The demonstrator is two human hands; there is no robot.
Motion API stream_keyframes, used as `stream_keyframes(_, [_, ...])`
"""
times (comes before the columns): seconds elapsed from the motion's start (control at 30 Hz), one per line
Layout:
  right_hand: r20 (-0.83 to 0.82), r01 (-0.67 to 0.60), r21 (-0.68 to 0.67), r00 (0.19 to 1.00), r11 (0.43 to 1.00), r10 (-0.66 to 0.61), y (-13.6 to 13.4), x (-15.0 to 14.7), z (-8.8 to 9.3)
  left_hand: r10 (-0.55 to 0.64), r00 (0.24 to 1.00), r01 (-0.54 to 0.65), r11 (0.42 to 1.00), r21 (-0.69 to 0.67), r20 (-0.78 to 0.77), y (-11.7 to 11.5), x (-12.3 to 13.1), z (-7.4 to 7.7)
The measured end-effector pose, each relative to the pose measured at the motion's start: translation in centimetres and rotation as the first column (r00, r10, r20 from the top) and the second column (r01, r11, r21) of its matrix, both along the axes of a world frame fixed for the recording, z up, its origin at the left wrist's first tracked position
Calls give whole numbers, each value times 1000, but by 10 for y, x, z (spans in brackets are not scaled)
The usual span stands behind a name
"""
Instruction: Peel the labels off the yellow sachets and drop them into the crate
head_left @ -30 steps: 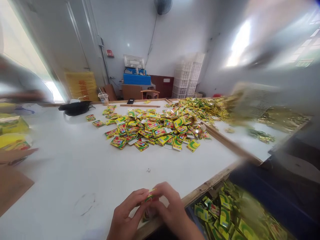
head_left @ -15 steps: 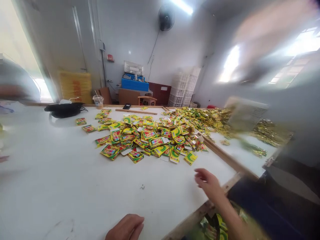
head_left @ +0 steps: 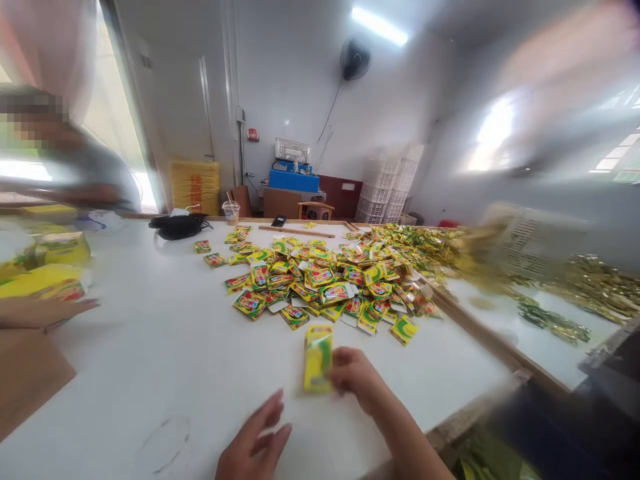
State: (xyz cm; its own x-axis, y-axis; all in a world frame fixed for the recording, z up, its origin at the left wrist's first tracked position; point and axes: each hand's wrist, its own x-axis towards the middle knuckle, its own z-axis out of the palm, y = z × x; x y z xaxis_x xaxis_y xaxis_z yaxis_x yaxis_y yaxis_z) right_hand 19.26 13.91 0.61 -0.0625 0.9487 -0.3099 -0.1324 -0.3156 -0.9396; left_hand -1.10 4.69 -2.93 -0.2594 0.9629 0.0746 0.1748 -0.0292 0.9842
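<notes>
My right hand point(head_left: 357, 377) pinches a yellow and green packet point(head_left: 318, 357) and holds it upright just above the white table point(head_left: 165, 360). My left hand point(head_left: 257, 443) lies low near the front edge, fingers stretched out toward the packet and holding nothing. A heap of yellow, green and red packets point(head_left: 320, 280) lies on the table beyond both hands.
Another person point(head_left: 55, 157) is at the far left, with a hand point(head_left: 45, 312) resting by yellow packs point(head_left: 43, 267). A black object point(head_left: 177, 225) and a plastic cup point(head_left: 231, 212) stand at the back. A wooden strip point(head_left: 480, 330) borders a second table point(head_left: 560, 343) with more packets and a white crate point(head_left: 525, 237).
A second ago both hands held a packet at the front edge. Then the right hand swung out to the right. Now it holds a yellow packet upright in front of me.
</notes>
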Motion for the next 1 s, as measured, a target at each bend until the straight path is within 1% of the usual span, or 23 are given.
stream_keyframes(0.03, [-1, -81, 19, 997, 997, 81, -24, -3, -5, 6, 1000, -7, 999, 34, 27, -1, 2, 2])
stream_keyframes(0.07, [0, -132, 73, 991, 988, 133, -45, -8, -8, -10, 998, 6, 998, 60, 56, -2, 5, 4])
stream_keyframes(0.1, [-1, -150, 151, 988, 977, 152, -63, -12, -11, -41, 996, 35, 997, 69, 84, -3, 6, 5])
stream_keyframes(0.13, [-11, -129, 238, 991, 963, 136, -78, -17, -13, -79, 991, 72, 995, 63, 112, -5, 8, 7])
stream_keyframes(0.17, [-34, -78, 315, 995, 946, 94, -88, -21, -14, -118, 984, 112, 992, 50, 136, -7, 8, 8])
stream_keyframes(0.2, [-70, -9, 369, 997, 929, 37, -96, -24, -14, -165, 975, 162, 986, 33, 150, -10, 7, 9])
stream_keyframes(0.23, [-114, 59, 393, 993, 918, -15, -100, -27, -14, -211, 965, 210, 977, 23, 156, -12, 6, 10])
stream_keyframes(0.27, [-151, 100, 398, 988, 912, -43, -102, -29, -13, -254, 954, 253, 967, 26, 163, -14, 4, 11])
stream_keyframes(0.3, [-181, 112, 394, 983, 912, -43, -103, -31, -13, -288, 941, 287, 957, 34, 176, -15, 2, 13])
stream_keyframes(0.37, [-258, 101, 381, 966, 919, 0, -101, -35, -10, -328, 914, 325, 944, 50, 240, -17, 0, 16])
stream_keyframes(0.43, [-343, 71, 363, 937, 929, 62, -98, -41, -7, -327, 888, 318, 945, 81, 323, -18, 1, 17])
stream_keyframes(0.47, [-349, 39, 366, 932, 930, 99, -96, -44, -5, -333, 872, 320, 942, 98, 359, -18, 4, 17])
stream_keyframes(0.5, [-314, 5, 382, 941, 924, 125, -96, -47, -3, -338, 858, 322, 941, 109, 387, -19, 6, 16])
stream_keyframes(0.53, [-237, -18, 406, 964, 914, 125, -96, -49, -2, -339, 851, 323, 940, 109, 402, -20, 9, 16])
stream_keyframes(0.57, [-138, -20, 430, 987, 902, 88, -97, -52, 0, -331, 856, 323, 942, 88, 396, -21, 12, 16])
stream_keyframes(0.63, [3, 50, 460, 998, 887, -57, -102, -54, 0, -279, 903, 299, 954, -12, 327, -22, 14, 17])
stream_keyframes(0.67, [17, 93, 461, 993, 882, -114, -105, -54, -1, -256, 927, 281, 958, -56, 275, -23, 14, 18])
stream_keyframes(0.7, [6, 122, 454, 990, 882, -140, -109, -54, -2, -240, 944, 263, 961, -79, 228, -24, 14, 19])
stream_keyframes(0.73, [-13, 131, 445, 990, 886, -139, -112, -53, -4, -226, 953, 247, 966, -81, 203, -24, 14, 20])
stream_keyframes(0.8, [-45, 131, 439, 991, 889, -124, -115, -51, -7, -180, 960, 195, 980, -49, 217, -24, 13, 21])
stream_keyframes(0.9, [-92, 125, 419, 991, 899, -95, -110, -49, -11, -31, 973, 34, 999, -9, 227, -23, 12, 14])
stream_keyframes(0.93, [-115, 114, 405, 991, 907, -73, -108, -49, -11, -7, 977, 8, 1000, -2, 214, -23, 11, 11])
stream_keyframes(1.0, [-147, 92, 379, 988, 921, -38, -103, -47, -12, -19, 983, 19, 1000, 1, 180, -23, 9, 5])
